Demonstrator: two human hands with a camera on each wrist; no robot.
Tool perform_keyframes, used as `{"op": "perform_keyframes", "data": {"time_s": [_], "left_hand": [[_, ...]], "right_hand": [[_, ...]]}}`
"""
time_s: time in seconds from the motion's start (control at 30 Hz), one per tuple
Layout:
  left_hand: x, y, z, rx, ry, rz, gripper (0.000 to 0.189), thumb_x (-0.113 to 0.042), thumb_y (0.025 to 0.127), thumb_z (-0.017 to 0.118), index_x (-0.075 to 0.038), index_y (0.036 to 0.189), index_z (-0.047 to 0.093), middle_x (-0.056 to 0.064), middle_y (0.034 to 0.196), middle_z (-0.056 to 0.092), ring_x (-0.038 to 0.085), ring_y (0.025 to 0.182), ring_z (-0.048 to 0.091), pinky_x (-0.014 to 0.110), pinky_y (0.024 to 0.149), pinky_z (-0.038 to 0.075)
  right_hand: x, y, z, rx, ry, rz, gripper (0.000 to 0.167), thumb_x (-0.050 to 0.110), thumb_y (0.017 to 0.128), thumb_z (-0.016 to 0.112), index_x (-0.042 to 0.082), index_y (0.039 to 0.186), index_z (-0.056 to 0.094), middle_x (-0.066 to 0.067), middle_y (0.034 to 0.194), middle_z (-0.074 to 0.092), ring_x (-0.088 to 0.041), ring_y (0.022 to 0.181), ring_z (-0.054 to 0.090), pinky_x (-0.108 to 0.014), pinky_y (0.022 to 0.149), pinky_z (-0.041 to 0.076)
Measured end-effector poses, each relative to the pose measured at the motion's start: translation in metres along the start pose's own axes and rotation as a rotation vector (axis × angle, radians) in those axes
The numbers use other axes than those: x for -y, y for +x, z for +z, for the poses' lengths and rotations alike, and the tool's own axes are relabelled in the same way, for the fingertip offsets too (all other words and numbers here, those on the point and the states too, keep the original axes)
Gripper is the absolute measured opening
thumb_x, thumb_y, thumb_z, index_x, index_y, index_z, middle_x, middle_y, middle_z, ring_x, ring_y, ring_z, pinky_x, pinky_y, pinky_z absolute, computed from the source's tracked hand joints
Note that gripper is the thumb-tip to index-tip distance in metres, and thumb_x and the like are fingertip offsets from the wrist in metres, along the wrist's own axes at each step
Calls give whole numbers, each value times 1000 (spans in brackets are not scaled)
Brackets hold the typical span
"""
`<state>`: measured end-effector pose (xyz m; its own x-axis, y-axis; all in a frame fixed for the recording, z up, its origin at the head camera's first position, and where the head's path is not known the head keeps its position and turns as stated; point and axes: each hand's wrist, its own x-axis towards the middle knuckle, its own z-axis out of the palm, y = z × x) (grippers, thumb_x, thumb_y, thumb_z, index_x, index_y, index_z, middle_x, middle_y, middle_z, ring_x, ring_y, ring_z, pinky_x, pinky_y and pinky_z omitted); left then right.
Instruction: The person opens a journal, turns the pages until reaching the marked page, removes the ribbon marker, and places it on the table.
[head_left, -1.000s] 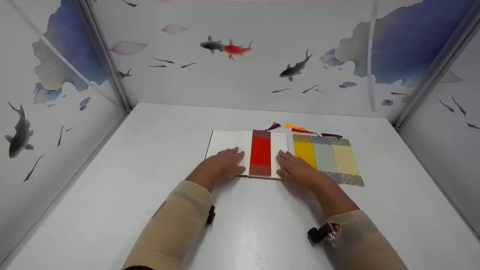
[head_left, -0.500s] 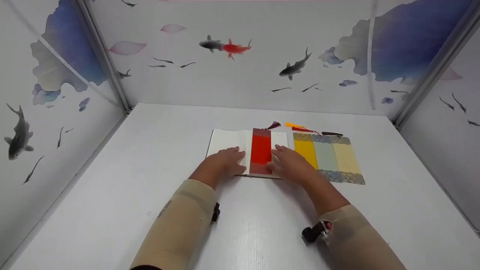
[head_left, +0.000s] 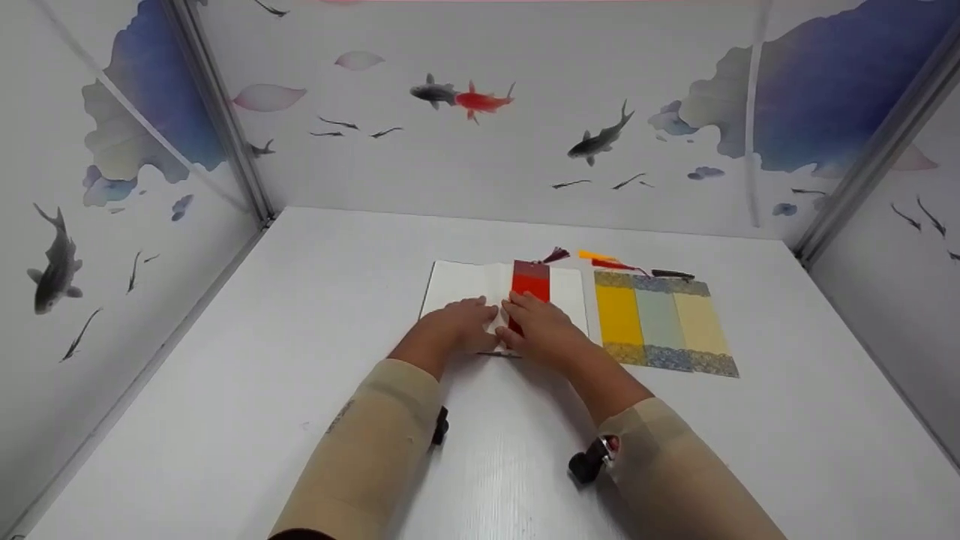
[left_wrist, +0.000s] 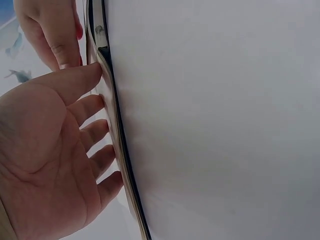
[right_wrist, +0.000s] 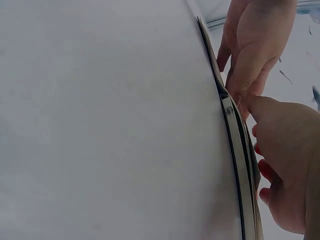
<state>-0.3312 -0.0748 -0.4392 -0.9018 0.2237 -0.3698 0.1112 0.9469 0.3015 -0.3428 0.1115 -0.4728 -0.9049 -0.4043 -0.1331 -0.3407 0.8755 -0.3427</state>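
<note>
An open notebook [head_left: 459, 281] with blank pages lies on the table. Along its right page, beside the fold, is a red bookmark [head_left: 531, 283] with a dark red tassel [head_left: 556, 255]. My left hand [head_left: 457, 324] rests on the left page; the left wrist view shows its spread fingertips [left_wrist: 112, 182] touching the paper near the book's edge. My right hand [head_left: 544, 330] lies over the bookmark's lower part and hides it. Its fingertips reach the fold, close to the left hand. In the right wrist view the right hand [right_wrist: 287, 155] has its fingers extended over the page.
Right of the notebook lie three bookmarks side by side: yellow [head_left: 619, 307], pale green [head_left: 660, 319] and cream [head_left: 702, 322]. Their orange tassel [head_left: 597, 255], red tassel [head_left: 615, 264] and dark tassel [head_left: 673, 275] point backward. Patterned panels [head_left: 510, 165] enclose the table.
My right hand has moved left from the right page, across the red bookmark to the fold. The left hand stays on the left page. The view has shifted slightly.
</note>
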Motion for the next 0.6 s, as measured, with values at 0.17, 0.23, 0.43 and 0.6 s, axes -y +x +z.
{"op": "perform_keyframes", "data": {"time_s": [0.17,0.23,0.43,0.6], "left_hand": [[-1,2,0,-3,3,-10,73,-52,104,62,-34,169,34,-1,180,27,30,168,22,61,134,24],[-2,1,-1,0,-1,-11,72,-51,105,62,-33,169,34,-2,180,26,29,169,22,60,135,23],[-1,0,-2,21,-16,-5,70,-46,107,60,-30,170,32,-2,181,23,27,169,19,55,137,20],[-1,1,-2,24,-13,-7,70,-47,108,59,-30,170,31,-3,181,22,26,170,17,53,138,18]], "right_hand": [[-6,-2,2,16,22,10,74,51,107,60,28,171,30,6,180,26,-24,169,21,-56,135,24],[-9,-4,2,17,20,10,75,52,107,61,29,171,30,6,180,26,-24,169,21,-56,135,24],[-20,-11,-1,37,34,40,77,52,106,62,30,171,28,7,180,25,-27,169,21,-58,134,25],[-31,-18,-7,45,29,58,78,54,105,63,31,171,29,7,180,24,-28,168,22,-58,134,26]]}}
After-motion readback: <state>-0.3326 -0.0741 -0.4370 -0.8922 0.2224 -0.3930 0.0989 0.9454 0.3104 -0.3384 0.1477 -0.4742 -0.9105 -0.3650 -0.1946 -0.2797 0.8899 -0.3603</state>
